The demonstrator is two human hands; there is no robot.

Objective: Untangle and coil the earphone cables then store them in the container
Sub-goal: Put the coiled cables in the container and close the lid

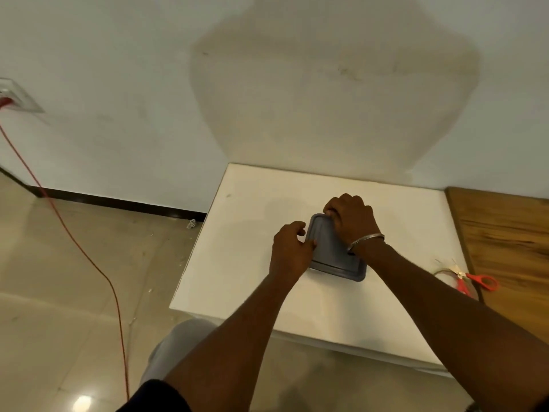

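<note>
The left thumb lies flat on the left rim of the grey lid, and the other fingers of the left hand curl down over that same edge, close together. Their tips are hidden behind the hand. The fingers of the right hand are bunched and curled over the lid's far corner, knuckles up, gripping it. The heel of that hand rests on the lid's right side. A thin metal bangle circles the right wrist. Both forearms reach in from the bottom of the view, the right one crossing the table's near right part.

The lid sits on the container, of which only the near edge shows. It stands near the middle of the white table, tilted a little clockwise to the table's edges. Whether the earphone cables lie inside cannot be told.

At the table's right edge, well apart from the container, lie scissors with orange handles, with a thin wire loop just beside them. A wooden top adjoins the table on the right. To the left, a red cord runs from a wall socket down across the tiled floor.
</note>
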